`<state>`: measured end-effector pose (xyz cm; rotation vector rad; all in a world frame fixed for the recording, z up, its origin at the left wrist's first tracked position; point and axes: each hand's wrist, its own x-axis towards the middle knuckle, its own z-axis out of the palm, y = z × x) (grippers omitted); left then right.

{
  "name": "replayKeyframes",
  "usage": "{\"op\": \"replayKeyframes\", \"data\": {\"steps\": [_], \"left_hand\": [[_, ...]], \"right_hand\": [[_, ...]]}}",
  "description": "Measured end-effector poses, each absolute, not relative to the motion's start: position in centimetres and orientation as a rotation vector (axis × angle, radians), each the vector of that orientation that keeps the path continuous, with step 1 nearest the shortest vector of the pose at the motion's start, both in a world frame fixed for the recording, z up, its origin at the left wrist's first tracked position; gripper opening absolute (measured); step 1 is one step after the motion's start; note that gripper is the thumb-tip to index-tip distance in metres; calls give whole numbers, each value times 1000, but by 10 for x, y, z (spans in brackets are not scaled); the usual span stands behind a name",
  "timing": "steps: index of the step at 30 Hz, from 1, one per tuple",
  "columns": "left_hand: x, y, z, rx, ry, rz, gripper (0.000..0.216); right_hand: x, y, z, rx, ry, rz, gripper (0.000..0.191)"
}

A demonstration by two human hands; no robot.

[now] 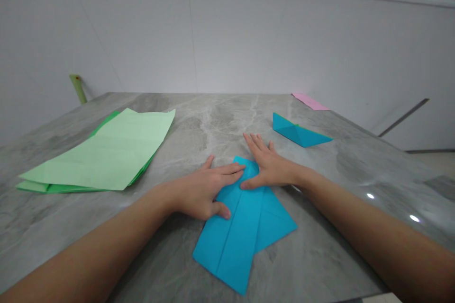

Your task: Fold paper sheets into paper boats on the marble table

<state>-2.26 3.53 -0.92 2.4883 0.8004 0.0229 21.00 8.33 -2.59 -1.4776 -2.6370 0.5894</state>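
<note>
A partly folded sheet of blue paper (241,232) lies on the table in front of me, with crease lines along it and a flap sticking out on its right side. My left hand (209,189) rests flat on its upper left part, fingers stretched toward the right and thumb on the paper. Across the top right of the sheet lies my right hand (266,163), fingers spread and pointing away, its thumb touching the paper near the left fingertips. The sheet's far end is partly covered by both hands.
A folded blue paper boat (300,133) sits beyond my right hand. Light and dark green sheets (106,151) are stacked at the left. Pink paper (310,102) lies at the far right edge of the grey marbled table (213,118). A white wall (234,33) stands behind.
</note>
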Motion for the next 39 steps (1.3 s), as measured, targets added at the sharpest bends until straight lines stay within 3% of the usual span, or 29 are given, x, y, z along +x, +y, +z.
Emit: {"op": "replayKeyframes", "data": {"steps": [11,25,31,35,39], "left_hand": [[-25,34,-9,2512,757,61,63],[-25,35,-9,2545,753,49,63],[-25,34,-10,2577,847,57,55],[-24,38,-17,2623,1225,155,48],[-23,41,-22,2670,1508,221,48]], "right_hand": [[229,106,-32,-1543,-2493,526,128],[241,121,-32,-1599,-2378,479,116],[242,125,-34,-1434,-2358,210,77],[235,120,-29,-1402,-2287,100,44],[222,106,-20,-1519,-2263,170,33]]}}
